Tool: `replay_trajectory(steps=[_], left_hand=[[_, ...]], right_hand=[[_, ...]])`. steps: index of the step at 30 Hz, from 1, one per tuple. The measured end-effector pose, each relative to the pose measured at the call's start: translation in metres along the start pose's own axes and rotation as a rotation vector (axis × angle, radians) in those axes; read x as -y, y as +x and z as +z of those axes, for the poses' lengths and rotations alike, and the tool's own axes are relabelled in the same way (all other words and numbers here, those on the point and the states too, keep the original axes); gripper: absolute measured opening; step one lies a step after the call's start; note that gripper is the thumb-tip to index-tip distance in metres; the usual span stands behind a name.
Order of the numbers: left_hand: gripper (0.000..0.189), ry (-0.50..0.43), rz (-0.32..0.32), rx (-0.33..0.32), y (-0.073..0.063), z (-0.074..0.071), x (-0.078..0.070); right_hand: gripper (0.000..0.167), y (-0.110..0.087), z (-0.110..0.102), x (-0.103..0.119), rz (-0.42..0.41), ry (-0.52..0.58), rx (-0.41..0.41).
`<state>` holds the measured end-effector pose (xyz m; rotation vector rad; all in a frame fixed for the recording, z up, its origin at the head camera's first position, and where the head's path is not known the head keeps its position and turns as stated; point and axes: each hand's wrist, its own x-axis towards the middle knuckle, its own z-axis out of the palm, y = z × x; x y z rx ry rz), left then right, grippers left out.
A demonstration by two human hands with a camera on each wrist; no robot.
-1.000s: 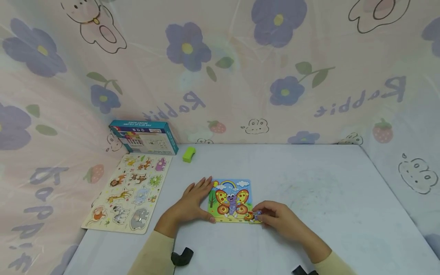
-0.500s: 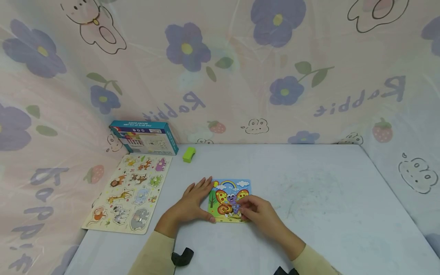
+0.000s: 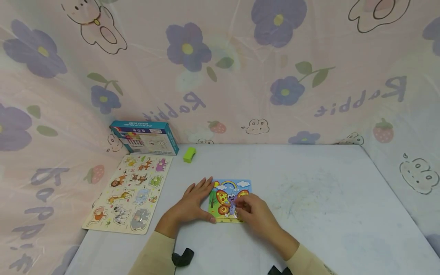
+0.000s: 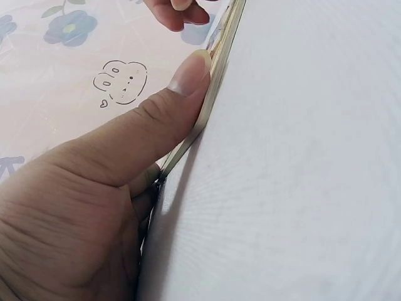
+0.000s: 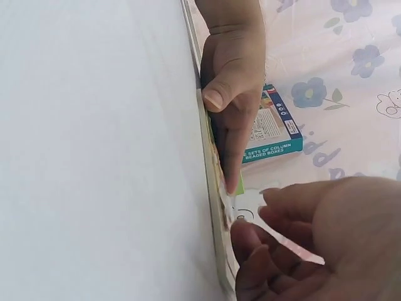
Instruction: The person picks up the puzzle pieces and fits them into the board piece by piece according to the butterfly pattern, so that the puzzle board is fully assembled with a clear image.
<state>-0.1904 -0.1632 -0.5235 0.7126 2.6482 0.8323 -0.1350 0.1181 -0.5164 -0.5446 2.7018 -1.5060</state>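
A square wooden jigsaw puzzle (image 3: 223, 187) lies flat on the table, printed with a purple butterfly, a rainbow and a tree. My left hand (image 3: 192, 204) braces its left side, fingers stretched along that edge and thumb at the near left corner. In the left wrist view the thumb (image 4: 160, 113) presses against the board's rim. Over the puzzle's lower right part is my right hand (image 3: 259, 215), fingers bent and fingertips right at the board. Its thumb and fingers stand apart in the right wrist view, with nothing visible between them. They hide that corner of the picture.
Left of the puzzle lies a wooden animal board (image 3: 115, 214) with several animal pieces. Behind it a teal box (image 3: 148, 139) leans against the printed curtain (image 3: 233, 88). A small green block (image 3: 189, 154) sits nearby on the white table (image 3: 326, 191).
My right hand has moved left from beside the puzzle onto its lower right part, carrying in a puzzle piece that it pinched at the board's edge. The left hand stays put.
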Motion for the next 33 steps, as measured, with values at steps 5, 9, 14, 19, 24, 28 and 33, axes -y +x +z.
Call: replay_trajectory(steps=[5,9,14,19,24,28,33], left_hand=[[0.128,0.011,0.005,-0.002,0.0,0.0,0.0],[0.128,0.012,0.013,-0.001,0.001,0.001,0.0],[0.129,0.017,0.018,0.005,0.001,0.002,0.002],[0.129,0.023,0.016,0.007,0.001,0.001,0.002],[0.128,0.023,0.01,0.005,0.001,0.0,0.0],[0.128,0.016,0.011,0.01,0.0,0.001,-0.003],[0.127,-0.012,0.009,0.01,-0.001,0.004,-0.006]], right_hand=[[0.02,-0.004,-0.004,0.003,-0.27,-0.286,0.058],[0.031,-0.009,-0.005,0.01,-0.452,-0.507,0.195],[0.038,-0.015,-0.005,0.017,-0.403,-0.652,0.327],[0.047,-0.02,-0.004,0.022,-0.329,-0.704,0.37],[0.05,-0.022,-0.007,0.02,-0.312,-0.647,0.381],[0.047,-0.02,-0.013,0.011,-0.321,-0.49,0.348],[0.051,-0.014,-0.039,0.002,-0.228,-0.353,0.225]])
